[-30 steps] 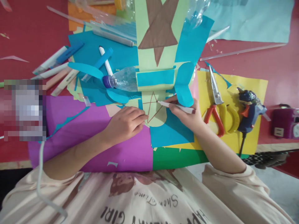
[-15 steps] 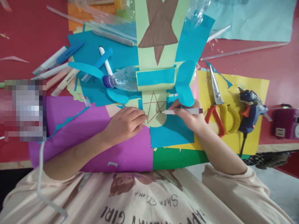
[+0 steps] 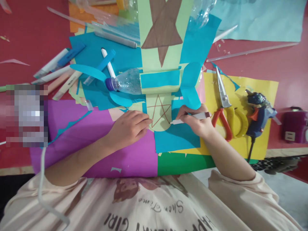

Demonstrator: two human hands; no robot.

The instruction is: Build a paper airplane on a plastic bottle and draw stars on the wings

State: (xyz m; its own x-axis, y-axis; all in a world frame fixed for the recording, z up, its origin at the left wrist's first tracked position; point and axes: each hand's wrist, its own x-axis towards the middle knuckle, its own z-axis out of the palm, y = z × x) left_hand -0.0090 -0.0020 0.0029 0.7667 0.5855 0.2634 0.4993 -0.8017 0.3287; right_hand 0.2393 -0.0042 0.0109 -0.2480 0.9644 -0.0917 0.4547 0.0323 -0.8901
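Note:
My right hand (image 3: 194,121) pinches a white marker (image 3: 186,119) with a brown end; its tip is at the right edge of a light green paper strip (image 3: 166,126). On the strip's rounded near end is a thin brown outlined star (image 3: 158,110). My left hand (image 3: 131,128) lies at the strip's left edge, fingers bent and together, fingertips on the paper; its thumb is hidden. The strip runs under a clear plastic bottle (image 3: 128,81) with a purple cap. A blue paper band (image 3: 160,79) crosses the bottle. A filled brown star (image 3: 162,32) is on the strip's far part.
Right of my right hand lie scissors (image 3: 223,99) with red and yellow handles and a blue glue gun (image 3: 258,118) on yellow paper (image 3: 267,96). Several markers (image 3: 60,65) lie left. Purple paper (image 3: 96,157) is under my left arm. A purple box (image 3: 295,126) stands far right.
The marker tip has moved down and right, from inside the star to the strip's right edge. The star's line now runs on to its lower right point. My left hand stays put.

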